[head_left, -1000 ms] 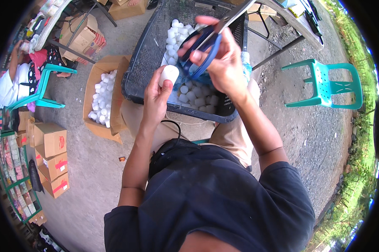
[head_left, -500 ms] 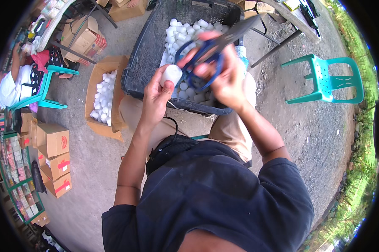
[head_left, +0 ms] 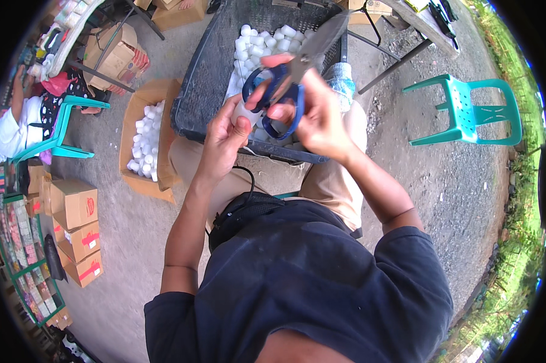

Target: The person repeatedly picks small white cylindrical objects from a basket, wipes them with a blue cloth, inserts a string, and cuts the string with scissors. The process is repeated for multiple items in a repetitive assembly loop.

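My left hand [head_left: 223,138] pinches a small white cylinder [head_left: 244,114] between thumb and fingers, over the near side of a black plastic crate [head_left: 187,100]. The blue handle loops of the scissors partly cover that cylinder. My right hand [head_left: 322,124] grips the scissors [head_left: 298,65], its fingers through the loops and the blades pointing up and right, away from the cylinder. Motion blurs the right hand and blades. Many similar white cylinders [head_left: 262,43] lie loose in the crate, which stands in front of my knees.
Left of the crate, an open cardboard box [head_left: 131,121] contains more white cylinders. Stacked cartons [head_left: 79,239] stand farther left, below a person [head_left: 19,124] by a green chair [head_left: 61,130]. A wrapped bluish bundle [head_left: 341,85] is at the crate's right edge. Another green chair [head_left: 463,112] stands right.
The scissors and my right hand have shifted slightly left, so the handle loops now overlap the white cylinder. My left hand keeps its hold in nearly the same place.
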Available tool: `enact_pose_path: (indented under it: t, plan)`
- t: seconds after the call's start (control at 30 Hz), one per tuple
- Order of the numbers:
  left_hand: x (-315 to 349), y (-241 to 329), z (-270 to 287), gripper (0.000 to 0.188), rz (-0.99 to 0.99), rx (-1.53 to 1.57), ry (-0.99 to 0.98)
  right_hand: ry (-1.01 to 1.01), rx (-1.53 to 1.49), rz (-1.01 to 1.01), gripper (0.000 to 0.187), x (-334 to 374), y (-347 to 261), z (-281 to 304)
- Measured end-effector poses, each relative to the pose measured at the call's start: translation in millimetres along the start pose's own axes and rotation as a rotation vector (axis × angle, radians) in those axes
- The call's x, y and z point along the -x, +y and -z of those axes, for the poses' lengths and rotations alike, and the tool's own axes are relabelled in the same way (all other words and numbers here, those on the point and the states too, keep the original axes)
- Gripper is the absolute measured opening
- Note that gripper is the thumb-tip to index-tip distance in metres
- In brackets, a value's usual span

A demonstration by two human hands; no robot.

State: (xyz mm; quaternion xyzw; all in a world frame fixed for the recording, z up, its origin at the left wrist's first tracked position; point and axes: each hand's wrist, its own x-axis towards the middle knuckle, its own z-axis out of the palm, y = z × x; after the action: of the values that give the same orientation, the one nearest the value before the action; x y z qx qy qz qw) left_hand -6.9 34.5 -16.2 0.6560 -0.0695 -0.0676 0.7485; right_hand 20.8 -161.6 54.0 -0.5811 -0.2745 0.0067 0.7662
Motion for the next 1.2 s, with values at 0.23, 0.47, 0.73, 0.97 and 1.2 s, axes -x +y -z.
enact_pose_path:
  t: [0.23, 0.47, 0.73, 0.97, 1.2]
  plan:
    - [-22.4, 25.4, 32.5, 0.043, -0.058, 0.435, 0.02, -0.059, -0.026, -0.386, 0.039, 14.3, 14.7, 16.6]
    - [-28.5, 13.6, 42.1, 0.046, -0.157, 0.274, 0.247, -0.161, -0.508, -0.764, 0.063, 46.4, 26.6, -46.2]
    - [-8.9, 25.5, 16.2, 0.061, -0.05, 0.507, 0.134, -0.062, -0.453, -0.66, 0.06, 38.7, 37.1, -47.9]
    - [-3.4, -5.7, 19.4, 0.026, 0.006, 0.777, 0.246, 0.123, -0.215, -0.555, 0.043, 24.8, 49.2, -42.0]
    - [-11.5, 42.7, 29.7, 0.048, -0.205, 1.032, 0.152, -0.164, -0.301, -0.643, 0.044, 23.2, 64.3, -37.9]
